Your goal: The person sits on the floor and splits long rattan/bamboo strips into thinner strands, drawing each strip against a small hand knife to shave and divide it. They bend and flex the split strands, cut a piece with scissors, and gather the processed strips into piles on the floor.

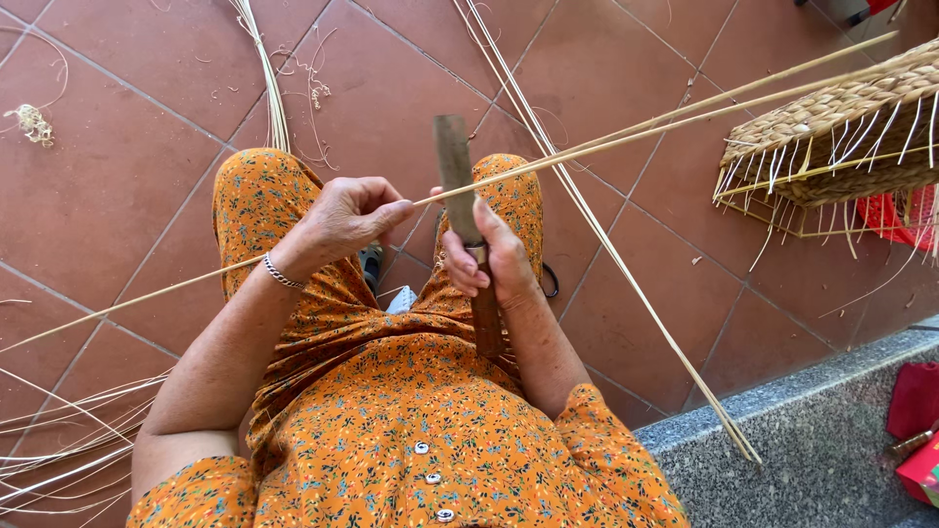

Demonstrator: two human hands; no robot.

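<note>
My left hand (344,217) pinches a long pale cane strip (626,132) that runs from the lower left up to the upper right. My right hand (489,256) grips a knife (455,166) by its wooden handle, the dark blade pointing up and meeting the strip just right of my left fingers. Both hands are above my knees, which are covered by an orange flowered dress. A silver bracelet (281,273) circles my left wrist.
A half-woven basket (841,127) with loose stakes lies at the upper right on the red tile floor (117,176). More cane strips (626,284) cross the floor, and a bundle lies at the lower left (59,460). A grey stone ledge (802,440) carries red items at the lower right.
</note>
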